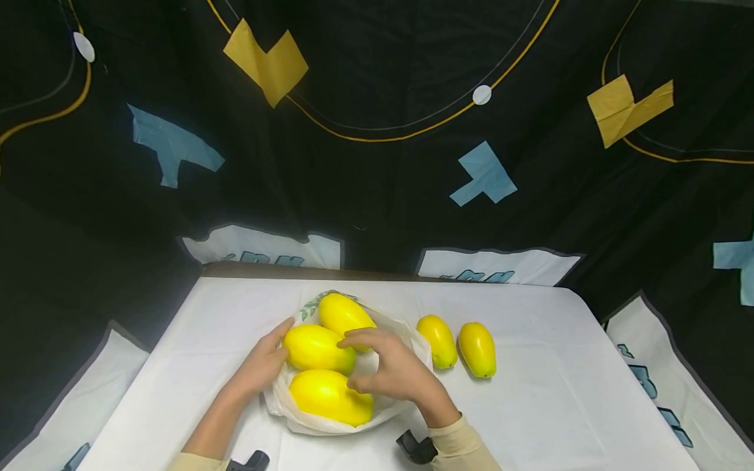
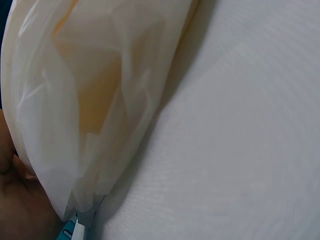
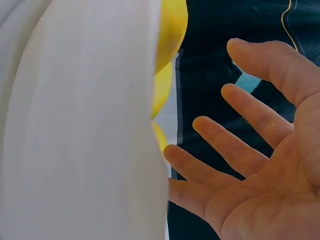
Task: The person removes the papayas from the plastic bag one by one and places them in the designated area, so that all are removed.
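A white plastic bag (image 1: 318, 428) with a green leaf print stands on the table, its mouth spread wide. Inside it lie three glossy yellow papaya-like fruits: one at the back (image 1: 344, 313), one in the middle (image 1: 315, 347) and one in front (image 1: 330, 396). My left hand (image 1: 262, 363) holds the bag's left rim, and part of it is hidden behind the plastic in the left wrist view. Over the bag's right side is my right hand (image 1: 389, 366), fingers spread and nothing gripped, fingertips close to the middle and front fruits.
Two more yellow fruits, one nearer the bag (image 1: 437, 340) and one farther right (image 1: 477, 350), lie on the white table (image 1: 559, 392). A black cloth (image 1: 377, 196) with taped shapes hangs behind the table's far edge. Dark straps (image 1: 417, 447) sit at both wrists.
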Demonstrator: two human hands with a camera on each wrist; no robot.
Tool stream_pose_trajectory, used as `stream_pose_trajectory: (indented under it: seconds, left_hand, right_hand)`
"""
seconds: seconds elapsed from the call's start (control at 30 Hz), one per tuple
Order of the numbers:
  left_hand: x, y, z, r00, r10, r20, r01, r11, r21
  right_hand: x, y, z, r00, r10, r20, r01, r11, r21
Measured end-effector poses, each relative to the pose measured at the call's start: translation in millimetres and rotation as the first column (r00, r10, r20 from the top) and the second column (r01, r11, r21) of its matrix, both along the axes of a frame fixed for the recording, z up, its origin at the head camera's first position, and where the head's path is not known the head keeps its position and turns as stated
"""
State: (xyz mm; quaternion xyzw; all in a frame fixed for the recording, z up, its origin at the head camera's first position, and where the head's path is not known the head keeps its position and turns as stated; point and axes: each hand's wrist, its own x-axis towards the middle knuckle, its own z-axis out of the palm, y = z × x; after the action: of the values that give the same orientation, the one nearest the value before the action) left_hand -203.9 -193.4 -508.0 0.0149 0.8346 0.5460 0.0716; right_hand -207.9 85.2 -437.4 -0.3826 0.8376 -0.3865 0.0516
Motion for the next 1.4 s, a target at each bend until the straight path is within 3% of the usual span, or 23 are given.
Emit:
stream_pose_trajectory:
  seconds: [0.3,0.43,0.77,1.03,1.4]
  left_hand:
    - [-0.8,0.0,-0.2,1.000,-0.002,-0.003,0.002,1.000,0.004]
    - [-0.5,0.2,0.1,1.000,-0.002,0.000,0.002,1.000,0.009]
    - [-1.5,-0.4,-0.6,1.000,0.003,-0.004,-0.003,1.000,0.001]
    - [-0.9,0.4,0.1,1.000,0.004,0.001,-0.004,1.000,-0.007]
    - [-0.4,0.6,1.7,1.000,0.001,0.005,-0.001,1.000,-0.022]
  right_hand:
    - [3.5,-6.9,-6.8,0.997,0.055,0.048,-0.058,0.996,0.062]
    - [5.1,-8.9,-9.7,0.998,0.066,0.020,-0.067,0.993,0.096]
    - [1.8,-13.8,-16.0,1.000,0.030,0.000,-0.029,0.993,0.115]
    - [11.3,-19.5,-9.4,0.999,0.036,-0.029,-0.031,0.985,0.168]
    - [22.8,-28.0,-9.6,0.985,0.157,-0.070,-0.138,0.965,0.224]
